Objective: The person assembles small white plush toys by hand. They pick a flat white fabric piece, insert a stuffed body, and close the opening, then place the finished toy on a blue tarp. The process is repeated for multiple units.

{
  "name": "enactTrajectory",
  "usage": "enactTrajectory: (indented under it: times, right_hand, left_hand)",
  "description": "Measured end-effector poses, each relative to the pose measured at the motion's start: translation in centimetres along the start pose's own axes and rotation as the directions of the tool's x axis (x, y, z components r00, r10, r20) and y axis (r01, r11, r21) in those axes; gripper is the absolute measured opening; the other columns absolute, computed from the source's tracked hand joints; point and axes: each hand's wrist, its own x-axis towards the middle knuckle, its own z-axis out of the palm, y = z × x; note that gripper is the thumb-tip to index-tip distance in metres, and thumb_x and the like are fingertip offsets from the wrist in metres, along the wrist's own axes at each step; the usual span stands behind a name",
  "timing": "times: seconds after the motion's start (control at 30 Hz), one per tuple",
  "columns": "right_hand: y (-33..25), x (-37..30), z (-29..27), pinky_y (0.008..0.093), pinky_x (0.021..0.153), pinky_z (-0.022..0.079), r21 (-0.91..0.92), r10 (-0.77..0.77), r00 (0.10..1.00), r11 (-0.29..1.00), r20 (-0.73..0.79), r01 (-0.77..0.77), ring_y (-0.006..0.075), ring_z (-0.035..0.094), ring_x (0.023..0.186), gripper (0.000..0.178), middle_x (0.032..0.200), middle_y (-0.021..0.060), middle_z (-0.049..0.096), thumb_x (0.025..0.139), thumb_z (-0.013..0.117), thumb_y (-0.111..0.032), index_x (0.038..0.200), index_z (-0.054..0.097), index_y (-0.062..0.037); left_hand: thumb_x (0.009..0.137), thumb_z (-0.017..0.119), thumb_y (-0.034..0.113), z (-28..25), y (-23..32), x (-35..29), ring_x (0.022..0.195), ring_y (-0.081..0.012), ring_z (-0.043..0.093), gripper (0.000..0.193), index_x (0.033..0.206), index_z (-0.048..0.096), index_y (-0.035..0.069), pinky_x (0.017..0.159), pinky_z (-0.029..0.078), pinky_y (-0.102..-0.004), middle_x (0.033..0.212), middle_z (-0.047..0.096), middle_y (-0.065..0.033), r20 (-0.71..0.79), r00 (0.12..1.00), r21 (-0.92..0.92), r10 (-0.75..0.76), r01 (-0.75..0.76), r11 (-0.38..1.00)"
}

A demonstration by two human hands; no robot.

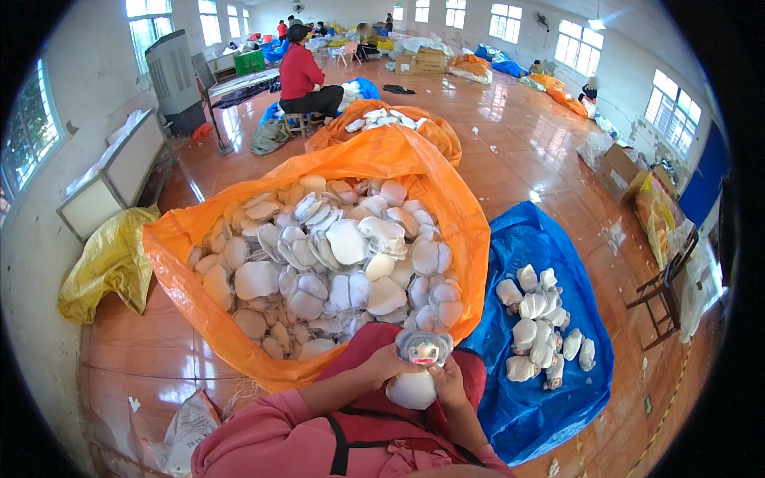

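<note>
Sheeting of bright orange plastic [464, 231], heaped with flat rounded white pieces [348, 241], lies left of crumpled blue plastic sheeting [514, 430]. Above the dark red lap [472, 366], a grey-eared doll with a round white body [411, 393] is pinched between the fingers of the left hand [382, 366] and right hand [449, 382], apparently being adjusted or checked; the next move likely calls for steady, two-sided support.

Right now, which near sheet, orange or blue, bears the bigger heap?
The orange sheet, ahead of the left hand: its rim surrounds a broad heap of flat white pieces. The blue sheet, right of the right hand, bears a smaller cluster.
</note>
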Motion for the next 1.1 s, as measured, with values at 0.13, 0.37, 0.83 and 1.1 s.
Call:
enactTrajectory:
  times: [0.13, 0.37, 0.83, 1.1]
  right_hand:
    - [0.3, -0.9, 0.1, 0.0323, 0.085, 0.05, 0.149, 0.092, 0.996, 0.985, -0.016, -0.089, 0.0175, 0.062, 0.098, 0.035, 0.112, 0.0066, 0.064, 0.092, 0.061, -0.02, 0.122, 0.055, -0.0041]
    - [0.6, -1.1, 0.8, 0.0312, 0.081, 0.051, 0.332, 0.137, 0.99, 0.935, -0.02, -0.123, 0.0157, 0.061, 0.094, 0.034, 0.111, 0.0063, 0.063, 0.093, 0.06, -0.025, 0.12, 0.055, -0.0054]
    - [3.1, -1.9, 0.5, 0.0283, 0.071, 0.052, 0.064, 0.097, 0.972, 0.994, -0.212, -0.085, 0.0142, 0.063, 0.08, 0.037, 0.097, 0.0068, 0.066, 0.096, 0.053, -0.036, 0.111, 0.058, -0.002]
    - [3.5, -1.3, 0.2, 0.0344, 0.077, 0.053, 0.231, 0.215, 0.938, 0.961, -0.274, -0.153, 0.0209, 0.064, 0.09, 0.049, 0.107, 0.0105, 0.063, 0.097, 0.046, -0.045, 0.121, 0.052, -0.0025]
  left_hand:
    - [0.074, 0.08, 0.014, 0.2, 1.7, -1.2, 0.095, -0.0146, 0.06, 0.048, 0.117, 0.059, 0.003, 0.083, 0.048, -0.0309, 0.108, 0.064, -0.0056, 0.079, 0.983, 0.131, -0.164, 0.153, 0.979]
    - [0.072, 0.082, 0.018, 0.8, 0.0, -0.6, 0.082, -0.0174, 0.064, 0.036, 0.1, 0.067, 0.002, 0.073, 0.051, -0.03, 0.092, 0.068, -0.0053, 0.016, 1.0, -0.096, 0.002, 0.0, 0.995]
    - [0.073, 0.079, 0.008, 0.6, -0.9, 0.2, 0.085, -0.0195, 0.065, 0.036, 0.104, 0.064, 0.0, 0.073, 0.052, -0.0337, 0.098, 0.067, -0.009, -0.115, 0.988, -0.347, -0.1, 0.054, 0.936]
    - [0.073, 0.079, 0.009, 0.3, -1.1, 0.5, 0.086, -0.0171, 0.065, 0.033, 0.101, 0.065, 0.0, 0.073, 0.052, -0.0318, 0.097, 0.067, -0.0085, -0.211, 0.968, -0.269, -0.133, 0.073, 0.96]
